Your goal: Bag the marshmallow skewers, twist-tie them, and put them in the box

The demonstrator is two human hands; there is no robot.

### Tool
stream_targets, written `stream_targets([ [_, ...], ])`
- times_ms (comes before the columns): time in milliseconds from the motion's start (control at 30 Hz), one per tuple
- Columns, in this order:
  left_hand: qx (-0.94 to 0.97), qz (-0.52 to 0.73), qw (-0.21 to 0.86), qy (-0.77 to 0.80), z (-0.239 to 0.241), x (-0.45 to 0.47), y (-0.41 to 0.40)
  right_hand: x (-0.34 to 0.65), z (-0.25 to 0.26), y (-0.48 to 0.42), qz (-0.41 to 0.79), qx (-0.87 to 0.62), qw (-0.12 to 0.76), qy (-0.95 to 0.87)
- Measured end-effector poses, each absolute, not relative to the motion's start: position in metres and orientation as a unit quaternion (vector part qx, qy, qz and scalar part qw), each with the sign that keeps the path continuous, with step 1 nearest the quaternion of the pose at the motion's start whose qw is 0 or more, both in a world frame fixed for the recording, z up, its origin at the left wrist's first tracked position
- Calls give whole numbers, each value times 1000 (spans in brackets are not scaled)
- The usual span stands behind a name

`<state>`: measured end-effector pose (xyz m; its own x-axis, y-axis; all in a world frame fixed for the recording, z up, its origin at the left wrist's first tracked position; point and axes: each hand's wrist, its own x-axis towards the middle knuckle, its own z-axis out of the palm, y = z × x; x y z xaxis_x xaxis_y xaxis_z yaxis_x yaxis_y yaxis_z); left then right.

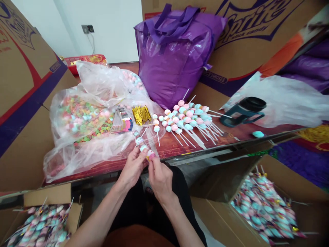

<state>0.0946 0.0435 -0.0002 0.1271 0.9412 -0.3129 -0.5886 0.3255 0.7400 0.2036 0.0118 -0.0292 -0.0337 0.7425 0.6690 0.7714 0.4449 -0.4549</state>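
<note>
You're holding one candy stick (142, 145) in its clear wrapper w/ both hands, just over the near edge of the bench (231, 135). Your left hand (132, 168) is gripping it from the side, fingers closed on it. Your right hand (159, 178) is pinching the pink bottom end, fingers shut tight on the wrapper there. Two hands are prob. stopping the slippy wrapper from sliding. The stick is pointing up & away from you, toward the gold ties (141, 115) & the pack of clear wrappers (123, 120). Those are lying close, I think so they're quick to reach. To the right, the bare candy sticks (187, 118) are lying in a pile, handles mostly pointing your way, so easy to grab. The big clear bag of loose sweets (82, 120) is sitting on the left. Boxes full of wrapped sticks are sitting low on both sides: right box (221, 219), left box (46, 195).
</note>
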Motion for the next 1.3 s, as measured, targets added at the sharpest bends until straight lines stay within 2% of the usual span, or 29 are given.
stream_targets([
  [100,216,535,720,387,1,93,45,203,-24,11,62,-546,468,-692],
  [233,215,539,715,389,1,86,49,212,-15,-2,318,-554,443,-629],
  [300,220,532,718,391,-1,87,47,212,-15,-6,394,-547,447,-588],
  [467,235,540,700,404,-2,89,35,196,-21,-6,427,-541,477,-546],
  [667,271,545,696,380,2,80,32,191,-19,5,506,-517,454,-520],
  [767,280,548,697,368,7,75,32,182,-13,16,515,-511,496,-477],
  [833,281,543,704,361,12,68,32,173,-6,23,580,-470,508,-429],
  [867,278,541,709,356,15,62,32,170,-2,26,625,-442,490,-416],
  [933,269,541,719,343,21,50,33,168,8,34,695,-392,402,-449],
  [1000,262,574,699,336,23,40,34,172,18,50,646,-390,313,-576],
  [1100,254,644,623,365,21,31,36,180,34,93,331,-500,267,-755],
  [1167,241,647,609,391,16,28,36,180,40,131,137,-590,228,-763],
  [1233,216,624,629,410,12,26,36,175,41,166,53,-642,153,-750],
  [1300,191,607,645,422,9,23,36,168,36,191,32,-661,108,-742],
])
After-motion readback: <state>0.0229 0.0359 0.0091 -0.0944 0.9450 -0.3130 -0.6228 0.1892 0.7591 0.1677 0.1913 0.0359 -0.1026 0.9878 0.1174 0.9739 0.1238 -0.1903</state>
